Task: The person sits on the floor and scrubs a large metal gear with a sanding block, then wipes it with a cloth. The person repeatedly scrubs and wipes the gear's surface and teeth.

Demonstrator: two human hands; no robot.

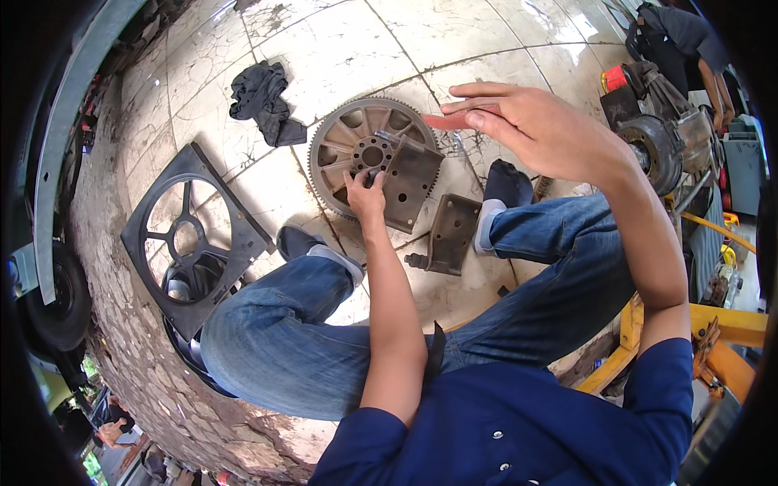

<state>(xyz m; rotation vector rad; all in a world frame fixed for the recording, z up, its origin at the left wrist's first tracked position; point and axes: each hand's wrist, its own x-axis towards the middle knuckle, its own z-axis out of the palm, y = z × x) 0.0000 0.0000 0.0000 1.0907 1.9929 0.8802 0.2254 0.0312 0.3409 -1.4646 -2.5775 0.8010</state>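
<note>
A large toothed flywheel (331, 166) lies flat on the tiles between my feet. On its right part rests a dark steel bracket plate (417, 182) with round holes and a short tube at its upper edge. My left hand (366, 194) is closed by the hub, thumb and fingers around a dark piece at the bracket's left edge. Higher and to the right, my right hand (527, 130) is raised with its fingers stretched out, holding nothing visible. A second, similar bracket (454, 233) lies on the floor near my right foot.
A black cloth (261, 97) lies beyond the flywheel. To the left leans a black fan shroud (212, 158). A gearbox-like metal assembly (652, 150) stands at right, with a yellow frame (729, 324) near my right elbow. Another person (697, 40) bends over at the upper right.
</note>
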